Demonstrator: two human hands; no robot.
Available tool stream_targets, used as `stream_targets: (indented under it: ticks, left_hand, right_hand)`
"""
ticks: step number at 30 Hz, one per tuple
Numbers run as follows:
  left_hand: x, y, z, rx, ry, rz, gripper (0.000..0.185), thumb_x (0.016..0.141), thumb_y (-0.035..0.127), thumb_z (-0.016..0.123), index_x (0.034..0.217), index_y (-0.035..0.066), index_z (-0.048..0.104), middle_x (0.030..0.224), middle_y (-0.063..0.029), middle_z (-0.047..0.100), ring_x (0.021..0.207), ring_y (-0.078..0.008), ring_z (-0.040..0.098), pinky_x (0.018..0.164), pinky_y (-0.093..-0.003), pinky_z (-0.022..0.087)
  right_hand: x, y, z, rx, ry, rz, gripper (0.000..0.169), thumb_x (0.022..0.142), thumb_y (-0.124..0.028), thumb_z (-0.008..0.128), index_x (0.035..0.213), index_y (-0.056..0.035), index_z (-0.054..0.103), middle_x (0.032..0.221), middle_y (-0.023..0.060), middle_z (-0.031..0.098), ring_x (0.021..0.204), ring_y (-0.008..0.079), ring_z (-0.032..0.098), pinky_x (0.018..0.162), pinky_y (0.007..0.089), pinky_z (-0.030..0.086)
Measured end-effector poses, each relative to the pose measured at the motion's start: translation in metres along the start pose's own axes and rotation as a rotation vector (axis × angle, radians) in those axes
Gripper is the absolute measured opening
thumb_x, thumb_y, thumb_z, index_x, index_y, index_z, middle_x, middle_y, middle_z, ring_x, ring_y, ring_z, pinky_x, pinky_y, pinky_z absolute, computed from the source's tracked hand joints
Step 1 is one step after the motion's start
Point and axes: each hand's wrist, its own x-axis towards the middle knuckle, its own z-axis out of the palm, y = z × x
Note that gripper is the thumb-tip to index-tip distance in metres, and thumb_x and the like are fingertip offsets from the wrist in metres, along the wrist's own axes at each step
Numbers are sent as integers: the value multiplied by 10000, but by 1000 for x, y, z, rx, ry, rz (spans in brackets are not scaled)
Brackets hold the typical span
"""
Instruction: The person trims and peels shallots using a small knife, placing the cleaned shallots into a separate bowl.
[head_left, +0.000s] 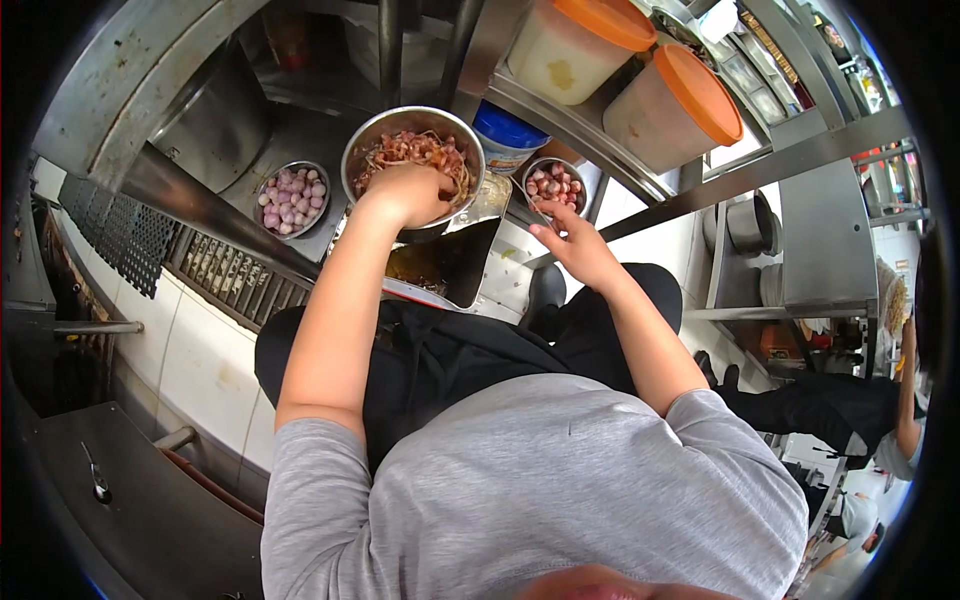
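A large steel bowl stands before me, holding a heap of reddish shallot skins and stringy dry pieces. Into that heap reaches my left hand; its fingertips are partly hidden, so whether they grip anything cannot be told. My right hand is at the near rim of a small steel bowl of unpeeled red shallots, thumb and fingers around a thin edge or strand that is too small to make out. To the left, peeled pale purple shallots fill another small steel bowl.
An open rectangular metal tin with dark liquid lies below the large bowl. A blue-lidded tub is behind. Orange-lidded tubs stand on a metal shelf at upper right. A steel rail crosses on the left. Other people work at far right.
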Motion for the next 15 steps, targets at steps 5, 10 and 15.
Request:
stream_targets:
  ticks: [5,10,15]
  left_hand:
    - [22,-11,20,66,36,19,430,755,178,614,1185,173,607,1136,-158,613,1066,-321,577,907,-394,455]
    - [29,-24,22,47,148,-32,258,772,175,604,1017,114,659,1005,-179,644,964,-338,608,844,-425,472]
    - [16,-28,9,-20,259,-165,239,820,242,551,991,120,664,983,-195,634,959,-365,592,840,-436,465]
  right_hand:
    - [-3,-2,-4,44,3,-37,445,882,-329,615,1202,-37,511,690,44,482,654,141,461,592,286,392]
    - [0,-3,-8,93,25,-90,437,894,-313,601,1196,-10,509,658,19,467,610,116,432,549,280,366]
    - [18,-12,-12,118,-71,-132,475,887,-349,600,1215,-19,503,680,46,505,642,133,478,592,293,403]
